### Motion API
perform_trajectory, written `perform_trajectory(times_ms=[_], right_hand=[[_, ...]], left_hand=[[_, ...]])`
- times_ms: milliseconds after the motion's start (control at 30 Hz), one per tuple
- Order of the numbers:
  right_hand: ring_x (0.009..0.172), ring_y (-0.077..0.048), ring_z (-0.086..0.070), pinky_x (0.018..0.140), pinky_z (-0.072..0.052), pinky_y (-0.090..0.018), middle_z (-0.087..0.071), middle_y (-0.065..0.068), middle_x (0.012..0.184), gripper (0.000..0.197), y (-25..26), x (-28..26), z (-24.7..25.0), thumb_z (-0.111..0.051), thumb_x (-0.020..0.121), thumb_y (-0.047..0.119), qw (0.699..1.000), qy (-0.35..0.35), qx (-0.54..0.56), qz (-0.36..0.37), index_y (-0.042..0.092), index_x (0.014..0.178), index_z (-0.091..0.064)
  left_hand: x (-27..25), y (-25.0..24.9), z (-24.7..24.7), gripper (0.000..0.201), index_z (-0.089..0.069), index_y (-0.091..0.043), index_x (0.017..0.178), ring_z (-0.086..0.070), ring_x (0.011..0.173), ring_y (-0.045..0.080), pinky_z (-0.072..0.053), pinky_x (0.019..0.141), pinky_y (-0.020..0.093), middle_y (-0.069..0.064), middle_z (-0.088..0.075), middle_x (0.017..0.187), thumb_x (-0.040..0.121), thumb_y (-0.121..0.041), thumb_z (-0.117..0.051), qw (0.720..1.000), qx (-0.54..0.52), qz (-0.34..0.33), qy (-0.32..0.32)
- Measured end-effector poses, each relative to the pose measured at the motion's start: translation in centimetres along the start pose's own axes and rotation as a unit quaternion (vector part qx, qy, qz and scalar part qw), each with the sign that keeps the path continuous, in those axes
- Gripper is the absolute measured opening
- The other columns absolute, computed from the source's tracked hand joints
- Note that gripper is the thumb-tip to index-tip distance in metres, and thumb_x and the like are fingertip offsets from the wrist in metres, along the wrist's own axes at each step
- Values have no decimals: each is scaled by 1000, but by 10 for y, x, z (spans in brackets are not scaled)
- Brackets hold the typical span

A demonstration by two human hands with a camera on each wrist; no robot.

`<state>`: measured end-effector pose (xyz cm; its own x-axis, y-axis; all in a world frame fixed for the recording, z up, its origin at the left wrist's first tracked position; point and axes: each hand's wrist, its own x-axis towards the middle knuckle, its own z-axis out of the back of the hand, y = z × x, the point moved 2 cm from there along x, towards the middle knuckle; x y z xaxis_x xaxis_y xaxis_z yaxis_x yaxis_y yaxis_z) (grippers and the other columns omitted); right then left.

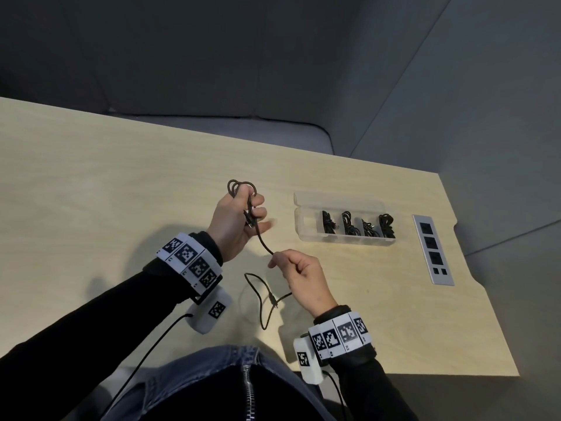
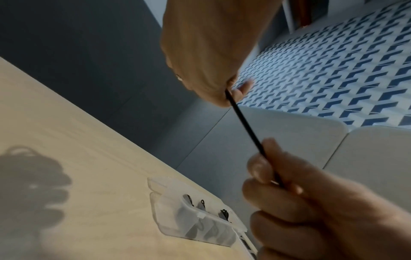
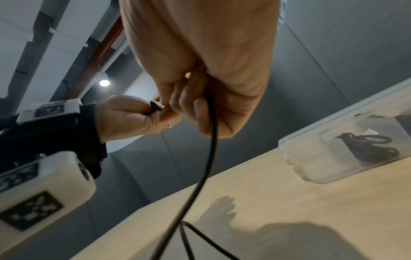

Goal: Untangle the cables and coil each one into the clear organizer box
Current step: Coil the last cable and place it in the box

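surface: pale wood table [image 1: 121, 177]
l hand [image 1: 235, 221]: grips coiled thin black cable [image 1: 261, 238]
r hand [image 1: 300, 276]: pinches cable's slack
far right: clear plastic organizer box [image 1: 306, 223], 4 coils inside

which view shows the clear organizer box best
The head view: the whole clear organizer box shows, with four coiled cables in a row. The left wrist view shows it small and low; the right wrist view catches only one end, cut off by the frame edge.

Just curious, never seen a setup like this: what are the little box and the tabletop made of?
The organizer box looks like clear, slightly frosted plastic: coiled cables show through its walls. The table looks like pale wood or wood-look laminate, matte, with faint grain; which one is unclear.
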<state>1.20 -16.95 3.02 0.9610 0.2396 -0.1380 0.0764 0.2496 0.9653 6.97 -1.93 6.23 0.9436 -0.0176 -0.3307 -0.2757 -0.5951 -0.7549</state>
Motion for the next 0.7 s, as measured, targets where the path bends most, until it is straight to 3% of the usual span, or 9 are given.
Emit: perform_trajectory(times_ms=[100,200,267,333,367,433,500,633,700], right_hand=[[42,-1,-34,48,-29,-13,-44,14,39,18,7,-2,5,-57,92,13,999,42,-8,-25,6,80,-69],[57,0,-48,62,-38,-14,-57,15,58,14,14,2,21,-59,90,10,995,52,-80,5,12,89,-73],[66,1,-54,66,-40,-11,-64,12,71,12,19,5,30,-62,88,14,988,43,-143,43,14,91,-74],[64,-2,-52,62,-37,-9,-63,4,71,11,26,8,34,-64,86,16,970,6,-212,119,15,91,-74],[63,-2,-51,59,-36,-8,-61,2,70,11,29,9,36,-65,86,16,962,-19,-227,149,16,91,-74],[63,-2,-51,58,-36,-8,-57,5,70,10,32,14,41,-67,85,15,961,-64,-211,170,16,91,-75],[65,-2,-53,60,-37,-10,-57,12,71,8,30,17,43,-69,83,14,971,-91,-157,153,17,88,-75],[49,-2,-43,56,-39,-14,-50,10,54,18,22,21,48,-78,73,14,988,-138,-2,71,16,78,-61],[43,-6,-37,48,-39,-22,-43,8,47,20,15,23,49,-75,76,15,992,-117,31,41,14,72,-56]], left_hand=[[7,5,10,21,-41,-22,81,-28,47,6,-27,41,18,-5,-43,72,100,-27,-34,984,165,-56,-29],[9,14,20,16,-42,-23,113,-41,50,5,-33,50,24,-4,-50,74,99,-28,-37,931,354,-85,-4],[6,20,21,26,-48,-21,118,-55,69,9,-43,69,31,-4,-59,79,98,-34,-39,869,482,-100,44],[-2,22,13,30,-60,-25,95,-57,80,19,-43,77,33,-1,-63,83,97,-43,-35,769,621,-95,119],[-5,24,9,39,-59,-27,82,-56,78,21,-42,75,32,-2,-62,79,95,-51,-30,736,653,-89,151],[-11,27,4,60,-64,-26,81,-61,77,18,-46,77,32,-1,-66,80,84,-69,-22,748,630,-54,203],[-9,26,3,59,-66,-27,81,-62,78,13,-48,78,28,0,-68,84,75,-73,-30,779,584,-30,228],[-12,22,-1,35,-59,-23,68,-45,55,1,-37,59,12,-16,-50,55,79,-54,-48,804,522,-21,285],[-15,23,-1,34,-54,-17,67,-43,54,5,-37,59,17,-14,-47,55,88,-42,-45,832,472,-24,289]])
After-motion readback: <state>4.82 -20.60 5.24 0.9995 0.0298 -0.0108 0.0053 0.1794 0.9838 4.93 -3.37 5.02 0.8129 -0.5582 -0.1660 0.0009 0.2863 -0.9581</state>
